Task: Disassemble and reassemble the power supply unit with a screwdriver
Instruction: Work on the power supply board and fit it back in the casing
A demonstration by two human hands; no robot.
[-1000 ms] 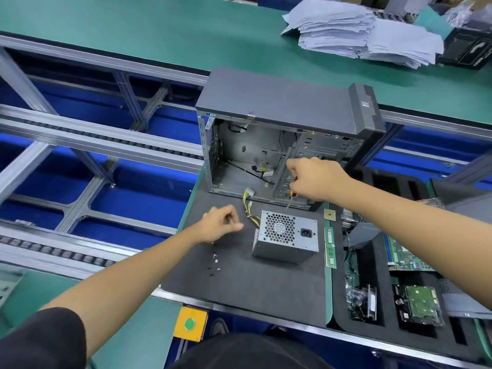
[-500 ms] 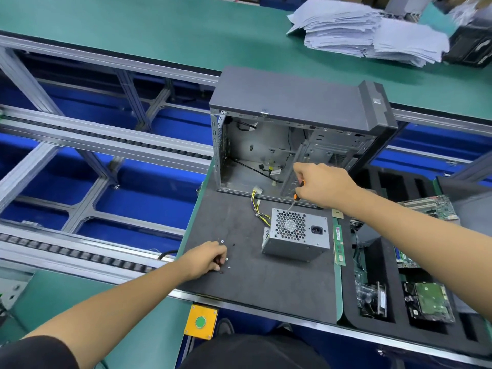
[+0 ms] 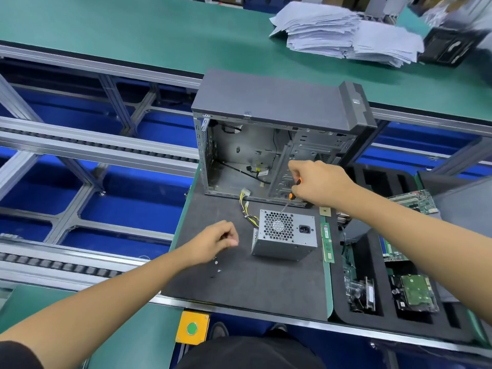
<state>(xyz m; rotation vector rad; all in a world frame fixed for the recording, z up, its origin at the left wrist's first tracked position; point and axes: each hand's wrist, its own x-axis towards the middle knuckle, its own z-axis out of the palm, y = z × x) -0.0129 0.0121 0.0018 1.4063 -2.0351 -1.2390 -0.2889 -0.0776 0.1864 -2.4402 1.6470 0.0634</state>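
Right hand [image 3: 320, 183], centre right of the frame, fingers curled round an orange-and-black screwdriver [image 3: 292, 194]; the shaft slants down and left, its tip at the top rear edge of the power supply unit [image 3: 285, 235]. Left hand [image 3: 214, 242], left of centre, fingertips pinched together; whether they hold a screw cannot be told. Just below this hand, a few loose screws [image 3: 216, 265] lie on the dark work mat [image 3: 239, 288]. The power supply unit stands on the mat at centre frame, fan grille and power socket facing the viewer, its yellow-and-black cable bundle [image 3: 246, 207] running up from its left side toward the open computer case [image 3: 266, 145]. The case stands behind the unit, side panel off, interior exposed. Just right of the unit, a green memory module [image 3: 327, 242] lies on the mat. Lower right, a black foam tray [image 3: 383, 323] holds a hard drive [image 3: 414, 292] and circuit boards. Upper right, stacked papers [image 3: 346, 35] rest on the green bench [image 3: 133, 30].
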